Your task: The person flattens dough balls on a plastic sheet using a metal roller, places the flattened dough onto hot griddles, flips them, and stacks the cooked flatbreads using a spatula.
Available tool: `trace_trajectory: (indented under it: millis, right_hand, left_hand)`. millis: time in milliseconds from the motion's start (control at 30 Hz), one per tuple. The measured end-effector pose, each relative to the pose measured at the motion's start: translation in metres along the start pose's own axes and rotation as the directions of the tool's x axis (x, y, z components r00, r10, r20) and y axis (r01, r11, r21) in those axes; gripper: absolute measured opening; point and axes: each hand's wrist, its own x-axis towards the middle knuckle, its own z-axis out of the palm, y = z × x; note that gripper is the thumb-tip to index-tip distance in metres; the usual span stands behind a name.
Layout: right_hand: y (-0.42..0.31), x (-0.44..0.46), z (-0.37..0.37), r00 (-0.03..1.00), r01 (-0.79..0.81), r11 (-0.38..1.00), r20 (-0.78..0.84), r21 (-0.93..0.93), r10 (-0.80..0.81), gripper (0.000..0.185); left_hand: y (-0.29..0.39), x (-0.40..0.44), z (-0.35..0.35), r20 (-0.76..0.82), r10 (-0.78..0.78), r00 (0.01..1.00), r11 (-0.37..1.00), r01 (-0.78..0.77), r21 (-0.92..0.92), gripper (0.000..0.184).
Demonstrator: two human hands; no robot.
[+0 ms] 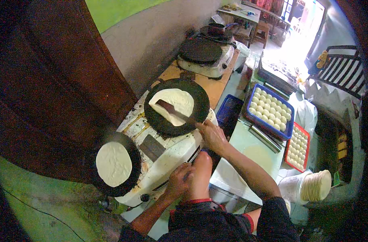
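Note:
My right hand point(213, 136) is wrapped round the handle of a dark flat spatula point(164, 105). The spatula's blade lies over the left part of a pale flatbread point(180, 97), which sits on a round black griddle point(201, 94). The bread's left edge looks slightly lifted or folded. My left hand point(179, 180) is closed beside my knee, at the front edge of the white gas stove point(192, 150); what its fingers hold, if anything, I cannot make out. A second flatbread point(114, 164) lies flat on another black griddle point(135, 151) at the left.
To the right, a blue tray point(249, 113) and a red tray point(287, 159) hold rows of dough balls. A metal rolling pin point(265, 139) lies on the work table point(240, 147). Stacked flatbreads point(316, 186) stand lower right. Behind is another stove point(210, 69).

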Motion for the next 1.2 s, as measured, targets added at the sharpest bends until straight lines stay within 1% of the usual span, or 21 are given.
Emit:
trace_trajectory:
  millis: [67, 200, 233, 267, 300, 367, 400, 433, 500, 600, 700, 767, 833, 867, 933, 1000, 1033, 1100, 1133, 1167, 1200]
  right_hand:
    - [0.003, -0.039, -0.013, 1.0, 0.01, 0.996, 0.019, -0.084, -0.008, 0.039]
    - [0.053, -0.109, -0.068, 0.997, -0.03, 0.998, 0.067, 0.057, 0.026, 0.038]
    - [0.05, -0.113, -0.094, 0.992, -0.084, 0.996, 0.099, 0.023, 0.081, 0.033]
    - [0.066, -0.116, -0.109, 0.997, -0.03, 0.999, 0.077, 0.037, 0.028, 0.028]
    - [0.057, -0.111, -0.133, 0.984, -0.102, 0.994, 0.145, -0.032, 0.105, 0.027]
    - [0.09, -0.1, -0.139, 0.992, -0.03, 0.991, 0.117, -0.128, 0.045, 0.027]
    - [0.111, -0.093, -0.129, 0.995, 0.002, 0.996, 0.098, -0.084, 0.006, 0.028]
    - [0.134, -0.083, -0.111, 0.994, -0.031, 0.995, 0.104, -0.093, 0.04, 0.031]
    - [0.171, -0.051, -0.065, 0.993, 0.026, 0.994, 0.115, -0.102, -0.015, 0.034]
    - [0.158, 0.031, 0.023, 0.984, 0.175, 0.983, 0.033, 0.051, -0.177, 0.034]
    - [0.105, 0.077, 0.042, 0.966, 0.259, 0.959, -0.04, 0.113, -0.256, 0.034]
    - [0.081, 0.05, 0.011, 0.978, 0.206, 0.962, -0.011, 0.18, -0.207, 0.033]
    - [0.082, -0.011, -0.015, 0.986, 0.159, 0.953, -0.093, 0.256, -0.139, 0.031]
    - [0.091, -0.052, -0.019, 0.972, 0.161, 0.956, -0.209, 0.246, -0.11, 0.03]
    - [0.089, -0.152, -0.051, 0.96, -0.085, 0.951, -0.23, 0.296, 0.158, 0.029]
    - [0.094, -0.261, -0.064, 0.843, -0.317, 0.889, -0.331, 0.331, 0.424, 0.027]
    - [0.094, -0.318, -0.071, 0.74, -0.434, 0.826, -0.381, 0.361, 0.555, 0.026]
    - [0.078, -0.422, -0.083, 0.575, -0.635, 0.74, -0.504, 0.223, 0.645, 0.026]
    - [0.078, -0.48, -0.075, 0.529, -0.687, 0.72, -0.607, 0.105, 0.593, 0.027]
    - [0.061, -0.52, -0.075, 0.381, -0.735, 0.641, -0.649, 0.22, 0.659, 0.027]
    - [0.043, -0.555, -0.075, 0.212, -0.818, 0.481, -0.613, 0.315, 0.761, 0.028]
  left_hand:
    - [0.003, 0.007, 0.002, -0.001, 0.011, 1.0, 1.0, -0.011, -0.001, 0.025]
    - [-0.025, 0.029, -0.001, -0.045, 0.006, 0.999, 0.999, -0.008, -0.044, 0.027]
    - [-0.029, 0.052, -0.01, -0.112, 0.119, 0.987, 0.992, -0.114, 0.045, 0.028]
    - [-0.038, 0.077, -0.021, -0.151, 0.115, 0.982, 0.991, -0.103, 0.089, 0.027]
    - [-0.058, 0.114, -0.028, -0.199, 0.199, 0.96, 0.976, -0.176, 0.129, 0.031]
    - [-0.08, 0.187, -0.045, -0.135, 0.08, 0.988, 0.932, -0.026, 0.361, 0.041]
    - [-0.101, 0.229, -0.053, -0.065, 0.03, 0.997, 0.87, 0.006, 0.494, 0.048]
    - [-0.103, 0.247, -0.06, 0.01, -0.08, 0.997, 0.849, 0.063, 0.524, 0.055]
    - [-0.102, 0.284, -0.066, 0.142, -0.158, 0.977, 0.902, 0.084, 0.424, 0.056]
    - [-0.074, 0.315, -0.068, -0.199, 0.078, 0.977, 0.976, -0.033, 0.217, 0.053]
    - [-0.022, 0.318, -0.095, -0.382, 0.207, 0.901, 0.975, -0.156, 0.16, 0.047]
    - [0.004, 0.297, -0.105, -0.463, 0.227, 0.857, 0.973, -0.184, 0.138, 0.038]
    - [0.007, 0.274, -0.104, -0.483, 0.203, 0.852, 0.979, -0.179, 0.096, 0.035]
    - [0.015, 0.259, -0.098, -0.477, 0.191, 0.858, 0.981, -0.183, 0.063, 0.033]
    - [0.021, 0.226, -0.069, -0.428, 0.145, 0.892, 0.984, -0.173, -0.028, 0.032]
    - [0.023, 0.204, -0.025, -0.319, 0.073, 0.945, 0.981, -0.126, -0.149, 0.032]
    - [0.029, 0.194, 0.004, -0.237, 0.03, 0.971, 0.974, -0.082, -0.211, 0.032]
    - [0.048, 0.168, 0.05, -0.07, 0.059, 0.996, 0.972, -0.073, -0.221, 0.033]
    - [0.042, 0.161, 0.081, -0.007, 0.053, 0.999, 0.964, -0.053, -0.262, 0.032]
    - [0.04, 0.151, 0.113, 0.048, 0.041, 0.998, 0.956, -0.026, -0.292, 0.032]
    - [0.055, 0.14, 0.139, 0.157, -0.006, 0.988, 0.952, 0.054, -0.301, 0.033]
